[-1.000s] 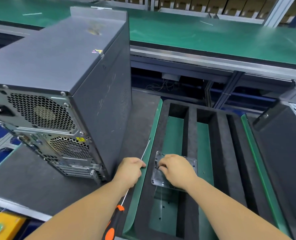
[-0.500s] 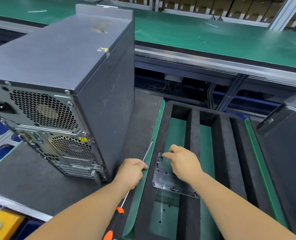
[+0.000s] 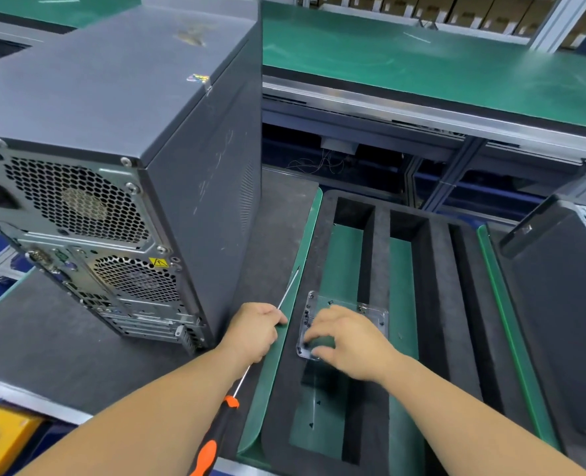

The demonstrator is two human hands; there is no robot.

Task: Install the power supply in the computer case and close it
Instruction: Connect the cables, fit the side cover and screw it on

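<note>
A: Computer case [image 3: 120, 139] upright at worktop's [image 3: 27, 341] left; yellow warning sticker [image 3: 158, 262] on rear.

B: Left hand [image 3: 252, 333] grips screwdriver [image 3: 250, 369]; right hand [image 3: 348, 341], fingers curled, reaches into clear screw box [image 3: 374, 312] in foam tray [image 3: 435, 304].

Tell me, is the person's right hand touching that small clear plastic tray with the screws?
Touching. The head view shows the right hand with its fingers curled down onto the clear plastic tray.

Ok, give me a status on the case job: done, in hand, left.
Done: the computer case stands upright with its side panel on, power supply grille showing at the rear. In hand: left hand holds the screwdriver; right hand picks at small screws in the clear tray. Left, probably: driving the remaining screws.
</note>
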